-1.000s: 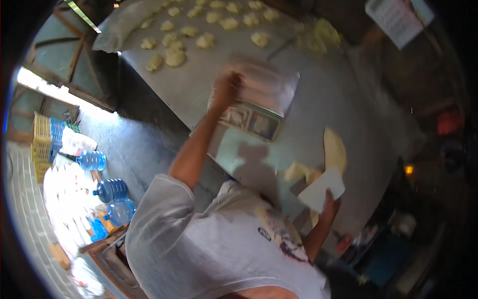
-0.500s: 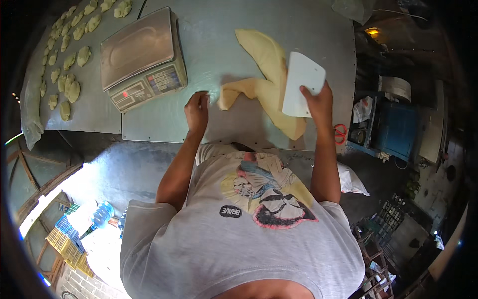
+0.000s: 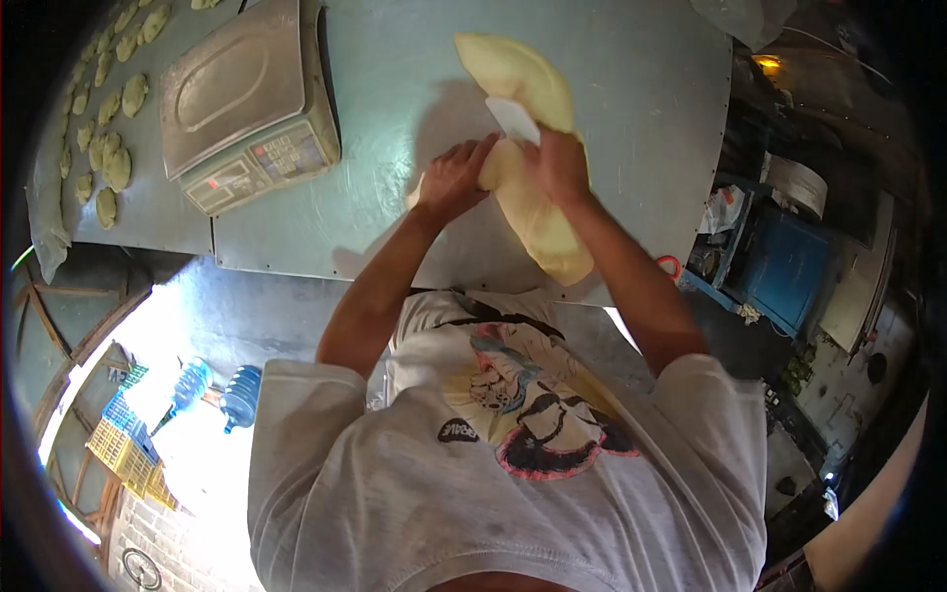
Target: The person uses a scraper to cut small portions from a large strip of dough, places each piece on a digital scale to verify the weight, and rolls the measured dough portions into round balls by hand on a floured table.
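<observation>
A long piece of pale yellow dough (image 3: 523, 74) lies on the metal table, with a narrower arm branching off toward the left. My left hand (image 3: 457, 181) is closed over that branch, and its tip peeks out beside my wrist. In my right hand (image 3: 562, 170) is a white dough scraper (image 3: 512, 117), its blade tilted against the dough where the branch joins. The scraper's lower edge is hidden by my fingers and the dough. Both hands are close together, nearly touching.
A digital scale (image 3: 237, 99) with a metal pan stands to the left. Several small dough pieces (image 3: 116, 170) lie at the far left beside a plastic sheet (image 3: 47, 222). Red-handled scissors (image 3: 671, 266) sit by the right table edge, near a blue cabinet (image 3: 789, 276).
My right hand has brought the scraper left and down onto the dough. My left hand has moved right and taken hold of the dough's branch. The view has shifted slightly.
</observation>
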The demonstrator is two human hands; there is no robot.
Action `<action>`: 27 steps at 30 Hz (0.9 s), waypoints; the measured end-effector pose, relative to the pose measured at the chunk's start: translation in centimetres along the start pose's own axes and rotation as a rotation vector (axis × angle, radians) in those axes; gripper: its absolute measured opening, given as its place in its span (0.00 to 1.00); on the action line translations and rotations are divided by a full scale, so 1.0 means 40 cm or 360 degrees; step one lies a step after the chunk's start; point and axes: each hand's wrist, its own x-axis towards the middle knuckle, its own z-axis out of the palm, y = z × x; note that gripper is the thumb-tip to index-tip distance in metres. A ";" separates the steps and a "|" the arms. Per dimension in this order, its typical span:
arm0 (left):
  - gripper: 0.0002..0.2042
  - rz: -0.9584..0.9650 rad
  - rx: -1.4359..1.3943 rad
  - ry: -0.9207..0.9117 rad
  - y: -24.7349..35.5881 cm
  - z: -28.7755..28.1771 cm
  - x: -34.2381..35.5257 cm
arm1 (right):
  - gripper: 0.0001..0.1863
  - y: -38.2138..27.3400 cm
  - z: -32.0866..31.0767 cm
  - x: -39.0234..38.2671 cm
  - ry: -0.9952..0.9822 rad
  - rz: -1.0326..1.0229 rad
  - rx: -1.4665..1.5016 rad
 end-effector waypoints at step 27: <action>0.33 -0.0875 0.0062 0.0689 -0.389 -0.802 0.012 | 0.23 -0.221 0.139 -0.308 0.0322 0.0582 0.1957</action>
